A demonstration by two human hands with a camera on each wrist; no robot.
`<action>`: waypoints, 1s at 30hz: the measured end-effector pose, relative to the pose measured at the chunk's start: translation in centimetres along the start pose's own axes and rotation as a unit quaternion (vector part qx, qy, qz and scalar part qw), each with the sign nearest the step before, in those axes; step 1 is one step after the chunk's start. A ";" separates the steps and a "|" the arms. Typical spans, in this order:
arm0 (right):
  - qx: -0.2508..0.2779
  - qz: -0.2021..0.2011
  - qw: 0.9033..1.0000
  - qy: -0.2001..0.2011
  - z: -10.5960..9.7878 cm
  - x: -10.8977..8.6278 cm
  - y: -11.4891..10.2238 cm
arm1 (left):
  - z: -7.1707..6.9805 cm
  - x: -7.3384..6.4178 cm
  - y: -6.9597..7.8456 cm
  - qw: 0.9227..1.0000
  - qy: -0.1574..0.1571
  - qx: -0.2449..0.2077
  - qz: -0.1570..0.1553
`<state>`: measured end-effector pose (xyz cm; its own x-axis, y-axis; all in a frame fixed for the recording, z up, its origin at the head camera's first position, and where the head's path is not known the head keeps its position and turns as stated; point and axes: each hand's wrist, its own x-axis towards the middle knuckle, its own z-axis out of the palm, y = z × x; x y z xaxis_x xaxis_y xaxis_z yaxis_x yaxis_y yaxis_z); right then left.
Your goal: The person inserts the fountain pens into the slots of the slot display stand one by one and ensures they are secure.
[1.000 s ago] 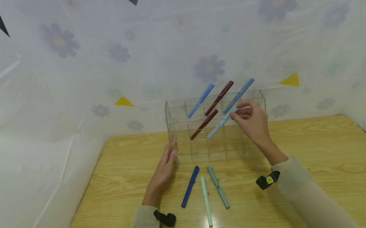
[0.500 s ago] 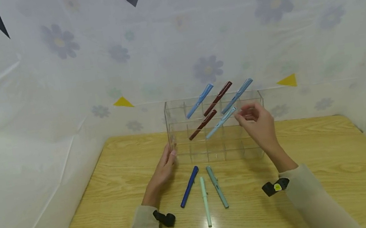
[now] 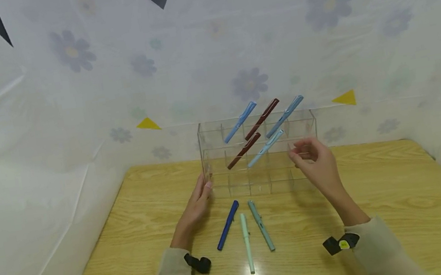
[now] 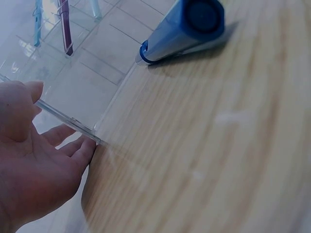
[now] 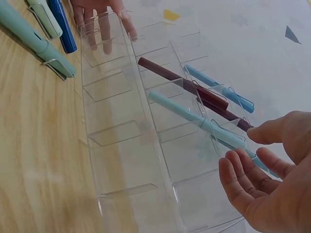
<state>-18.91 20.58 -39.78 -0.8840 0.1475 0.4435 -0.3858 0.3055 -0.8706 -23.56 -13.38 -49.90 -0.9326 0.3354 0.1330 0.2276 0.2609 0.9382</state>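
Note:
A clear acrylic pen rack stands on the wooden table. My left hand holds its left side edge, thumb at the front and fingers along the outer side panel. Near the rack's right side, my right hand is raised with loosely bent fingers and holds nothing. Closest to it on the middle tier is a light blue pen, leaning beside a dark red pen. The top tier bears a blue pen, another dark red pen and a steel-blue pen.
Before the rack lie a dark blue pen, a pale green pen and a grey-green pen on the table. A flowered white curtain hangs behind and at both sides.
My right hand has let go of the light blue pen and moved right and down, away from it. The pen stays in the rack. My left hand keeps its place.

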 end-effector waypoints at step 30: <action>0.025 0.066 0.996 -0.053 2.1 -5.5 2.1 | 0.0 -0.1 0.0 1.000 -0.003 -0.016 -0.004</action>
<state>-15.40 18.46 -44.51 -0.9498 0.0827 0.3018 -0.2746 0.2421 -0.9306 -23.47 -13.40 -49.89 -0.9329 0.3383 0.1235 0.2109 0.2354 0.9487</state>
